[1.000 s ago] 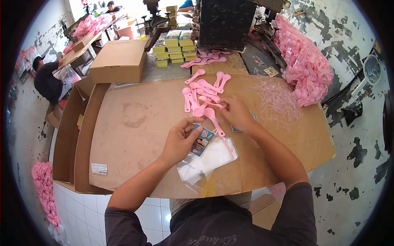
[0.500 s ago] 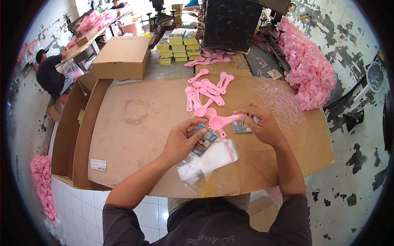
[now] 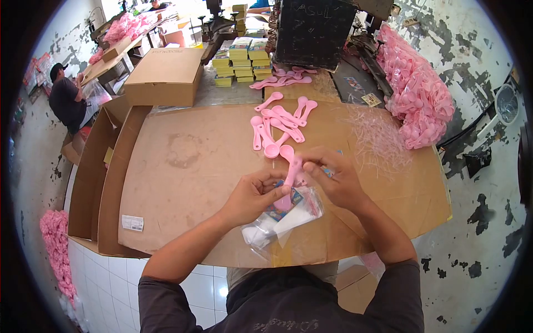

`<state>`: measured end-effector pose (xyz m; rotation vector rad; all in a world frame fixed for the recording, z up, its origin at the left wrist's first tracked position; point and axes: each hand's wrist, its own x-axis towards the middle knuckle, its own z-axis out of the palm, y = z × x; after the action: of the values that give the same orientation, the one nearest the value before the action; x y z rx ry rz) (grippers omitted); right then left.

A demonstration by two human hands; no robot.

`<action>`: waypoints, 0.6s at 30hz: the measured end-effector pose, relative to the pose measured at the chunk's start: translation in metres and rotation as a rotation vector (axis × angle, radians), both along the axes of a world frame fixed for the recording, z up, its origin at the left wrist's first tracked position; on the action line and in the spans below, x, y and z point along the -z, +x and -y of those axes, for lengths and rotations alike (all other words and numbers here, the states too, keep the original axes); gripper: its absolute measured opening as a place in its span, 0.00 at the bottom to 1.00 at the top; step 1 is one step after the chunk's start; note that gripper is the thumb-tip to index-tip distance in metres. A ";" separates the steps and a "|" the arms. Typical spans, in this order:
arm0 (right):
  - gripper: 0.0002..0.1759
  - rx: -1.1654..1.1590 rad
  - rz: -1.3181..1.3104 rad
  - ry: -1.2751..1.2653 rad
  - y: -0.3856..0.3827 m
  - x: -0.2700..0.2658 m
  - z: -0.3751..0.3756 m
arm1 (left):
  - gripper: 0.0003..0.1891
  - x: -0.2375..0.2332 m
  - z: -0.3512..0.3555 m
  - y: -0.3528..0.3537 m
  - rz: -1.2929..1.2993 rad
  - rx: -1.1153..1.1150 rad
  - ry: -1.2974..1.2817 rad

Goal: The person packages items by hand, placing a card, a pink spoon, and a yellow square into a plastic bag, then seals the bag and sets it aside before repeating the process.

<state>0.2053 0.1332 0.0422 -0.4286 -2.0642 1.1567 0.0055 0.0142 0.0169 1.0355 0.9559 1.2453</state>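
My left hand (image 3: 256,194) is closed near the front middle of the cardboard sheet, with its fingertips on a pink spoon (image 3: 282,201) whose bowl hangs over a blue printed card (image 3: 295,196). Beside it, my right hand (image 3: 332,176) has its fingers pinched at a blurred pink piece; what exactly they hold is hard to make out. Clear plastic bags (image 3: 265,232) lie under the card and my left hand. Beyond my hands, several loose pink spoons (image 3: 283,115) are spread on the cardboard.
Stacks of yellow-edged cards (image 3: 241,55) stand at the back, beside a closed carton (image 3: 166,69). An open box (image 3: 89,183) is at the left. Bagged pink spoons (image 3: 419,91) and shredded strands (image 3: 383,139) lie right. Another person (image 3: 68,102) sits far left.
My right hand has moved left towards my left hand. The pink spoon has swung down over the card, and my left fingers now touch it. The person at far left has shifted posture.
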 end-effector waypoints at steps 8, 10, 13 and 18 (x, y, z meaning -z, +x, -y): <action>0.07 -0.231 -0.040 -0.068 -0.003 -0.031 -0.001 | 0.18 -0.001 0.003 -0.008 0.072 0.099 0.050; 0.07 -0.276 0.010 0.113 -0.007 -0.039 0.003 | 0.19 0.003 0.003 -0.010 0.067 0.163 0.039; 0.05 -0.335 0.032 0.250 -0.008 -0.058 0.006 | 0.20 0.007 0.003 -0.011 0.074 0.173 0.069; 0.06 -0.062 0.153 0.778 -0.005 -0.098 0.017 | 0.21 -0.008 0.006 -0.003 -0.017 -0.051 0.312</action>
<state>0.2006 0.1158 0.1399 -0.0688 -2.4685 0.2852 0.0029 0.0083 0.0251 1.2723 0.8202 1.4610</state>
